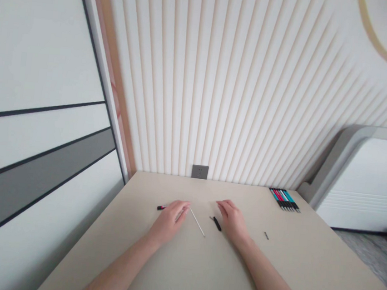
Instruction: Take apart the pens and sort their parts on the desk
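Note:
My left hand (172,217) rests on the table left of the middle, its fingers loosely bent and slightly apart, with no held thing showing. A thin white stick like a pen refill (198,223) lies slanted, its far end close to my left fingertips; whether they touch is unclear. Behind this hand, a black piece with a red band (161,207) is partly hidden. My right hand (232,219) is on the other side, fingers stretched out loosely, with nothing visible in them. Just left of it lies a black pen-like part (217,224) with a small grey tip.
A row of several pens (284,200) with red, white and teal barrels lies at the table's back right. A small dark piece (266,235) is on the table (188,272) right of my right hand. Behind are a ribbed wall and a socket (199,171).

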### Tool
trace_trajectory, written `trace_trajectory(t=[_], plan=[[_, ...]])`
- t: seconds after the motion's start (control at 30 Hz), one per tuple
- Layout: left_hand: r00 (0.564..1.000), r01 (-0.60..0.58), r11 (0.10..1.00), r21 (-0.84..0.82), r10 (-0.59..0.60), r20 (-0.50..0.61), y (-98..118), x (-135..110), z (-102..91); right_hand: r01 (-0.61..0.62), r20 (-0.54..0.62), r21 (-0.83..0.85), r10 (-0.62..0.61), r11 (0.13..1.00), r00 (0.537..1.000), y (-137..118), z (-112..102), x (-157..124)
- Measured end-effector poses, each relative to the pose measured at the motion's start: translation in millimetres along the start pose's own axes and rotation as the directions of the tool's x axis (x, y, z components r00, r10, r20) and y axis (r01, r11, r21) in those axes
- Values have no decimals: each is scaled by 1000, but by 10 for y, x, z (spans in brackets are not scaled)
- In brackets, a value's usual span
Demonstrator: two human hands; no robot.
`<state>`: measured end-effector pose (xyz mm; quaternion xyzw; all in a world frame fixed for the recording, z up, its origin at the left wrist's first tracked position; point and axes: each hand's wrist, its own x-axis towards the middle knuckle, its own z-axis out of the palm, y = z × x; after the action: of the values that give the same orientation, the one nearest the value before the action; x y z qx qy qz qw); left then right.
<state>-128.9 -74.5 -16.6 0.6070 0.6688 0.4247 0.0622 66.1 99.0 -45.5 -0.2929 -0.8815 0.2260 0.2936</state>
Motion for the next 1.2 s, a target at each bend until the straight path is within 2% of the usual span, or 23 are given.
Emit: trace_trajectory(t=[0.03,0.1,0.17,0.27,0.37,0.53,0.87,0.97,1.07,1.13,1.2], plan=[[999,-38,993,113,37,8,-27,8,-68,-58,-34,-15,57,998,998,112,-37,34],[999,-36,951,308,33,16,-98,23,-192,-162,-67,-60,158,985,985,296,-98,85],[999,14,896,443,-25,20,-183,32,-285,-244,-79,-105,236,964,968,404,-132,112],[992,108,823,557,-129,-2,-312,26,-355,-267,-81,-160,257,950,963,440,-141,128],[981,148,791,593,-194,14,-407,5,-367,-263,-70,-189,254,946,965,421,-140,130],[971,147,795,588,-230,67,-471,2,-339,-306,-76,-202,297,930,952,418,-151,131],[973,194,814,547,-232,0,-495,71,-243,-359,-69,-203,353,911,933,435,-125,144],[971,205,825,528,-238,-6,-477,57,-240,-349,-118,-169,333,922,936,354,-175,89],[972,206,831,516,-233,-13,-455,38,-230,-266,-112,-113,253,957,961,113,-199,-23],[974,202,837,509,-226,-16,-446,27,-219,-171,-24,-64,170,983,985,-134,-164,-118],[973,206,836,509,-230,-16,-441,14,-210,-100,103,-48,105,994,989,-401,-89,-212]])
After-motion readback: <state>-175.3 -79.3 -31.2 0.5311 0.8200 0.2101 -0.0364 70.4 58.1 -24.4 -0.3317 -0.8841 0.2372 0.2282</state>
